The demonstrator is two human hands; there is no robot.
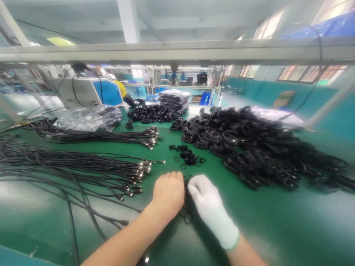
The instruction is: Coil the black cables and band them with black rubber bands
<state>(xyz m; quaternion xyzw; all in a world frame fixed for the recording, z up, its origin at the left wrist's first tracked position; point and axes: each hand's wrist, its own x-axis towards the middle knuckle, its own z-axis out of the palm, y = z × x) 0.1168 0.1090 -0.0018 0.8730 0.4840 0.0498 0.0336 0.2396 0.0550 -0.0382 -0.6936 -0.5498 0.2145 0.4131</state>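
My bare left hand [169,192] is closed over the green table, knuckles up, its fingertips hidden. Close at its right is my right hand [206,197] in a white glove, thumb and fingers pinched together. Something black shows in the narrow gap between the two hands, too covered to make out. Thin black rings [186,218] lie just below them. Beyond my hands is a small heap of black rings [190,157] with a few loose ones around it. To the left, black cables [111,166] with metal plugs lie in a spread bundle.
A large pile of coiled black cables [244,144] covers the right side. Another cable bundle [111,136], a clear plastic bag [88,118], more coils [152,112] and a blue-and-white machine [91,92] stand farther back. A shelf beam [177,51] crosses above the table.
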